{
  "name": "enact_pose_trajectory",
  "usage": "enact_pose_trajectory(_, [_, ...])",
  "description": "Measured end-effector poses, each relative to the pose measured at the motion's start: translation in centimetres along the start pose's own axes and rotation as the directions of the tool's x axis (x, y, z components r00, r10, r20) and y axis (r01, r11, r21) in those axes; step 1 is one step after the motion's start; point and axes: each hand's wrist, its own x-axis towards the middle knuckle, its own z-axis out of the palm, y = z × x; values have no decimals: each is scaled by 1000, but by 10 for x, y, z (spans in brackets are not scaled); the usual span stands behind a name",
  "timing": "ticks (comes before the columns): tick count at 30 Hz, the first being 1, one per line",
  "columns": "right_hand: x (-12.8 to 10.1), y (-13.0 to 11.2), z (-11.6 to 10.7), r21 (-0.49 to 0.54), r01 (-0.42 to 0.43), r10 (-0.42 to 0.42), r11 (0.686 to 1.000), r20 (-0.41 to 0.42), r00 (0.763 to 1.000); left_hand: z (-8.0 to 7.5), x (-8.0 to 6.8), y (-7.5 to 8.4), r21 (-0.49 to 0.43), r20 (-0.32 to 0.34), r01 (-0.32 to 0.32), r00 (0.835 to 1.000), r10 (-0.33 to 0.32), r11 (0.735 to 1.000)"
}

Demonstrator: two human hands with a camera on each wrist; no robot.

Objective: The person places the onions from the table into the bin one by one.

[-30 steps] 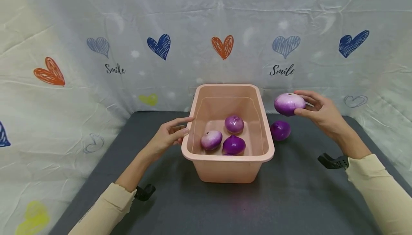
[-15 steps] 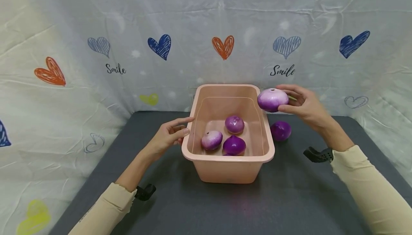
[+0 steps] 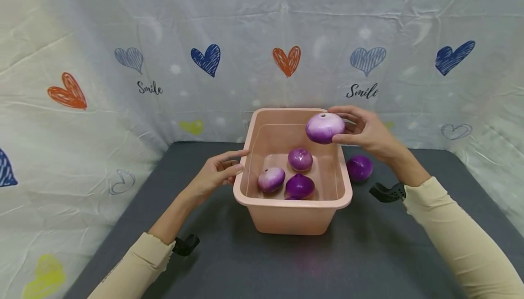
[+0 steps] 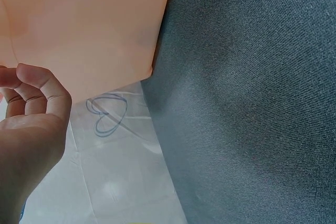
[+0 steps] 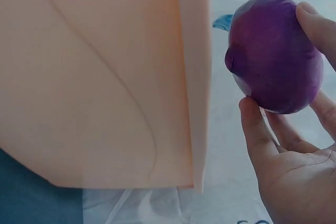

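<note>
In the head view my right hand (image 3: 366,130) holds a pale purple onion (image 3: 325,128) above the right side of a peach plastic tub (image 3: 291,219). The right wrist view shows this onion (image 5: 275,56) between fingers and thumb, its pointed end away from the palm. My left hand (image 3: 217,171) touches the tub's left rim with index finger and thumb, the other fingers loosely bent beside the outer wall. Inside the tub lie several red onions: a pale one (image 3: 271,179), a round one (image 3: 300,159) and a dark one (image 3: 300,186).
Another dark purple onion (image 3: 360,168) sits on the dark grey tabletop (image 3: 286,267), just right of the tub. Behind the table hangs a whitish curtain (image 3: 245,26) printed with hearts and words.
My right hand has carried the pale onion leftward, from above the table at the right to over the tub's right side. The left hand stays at the rim.
</note>
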Motion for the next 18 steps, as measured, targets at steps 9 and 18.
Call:
enact_pose_trajectory(9, [-5, 4, -3, 39, -6, 6, 999, 8, 1000, 2, 3, -1, 6, -1, 3, 1000, -3, 1000])
enact_pose_trajectory(18, [-19, 11, -17, -27, -33, 31, 999, -52, 998, 1, 3, -3, 1, -3, 7, 1000, -7, 1000])
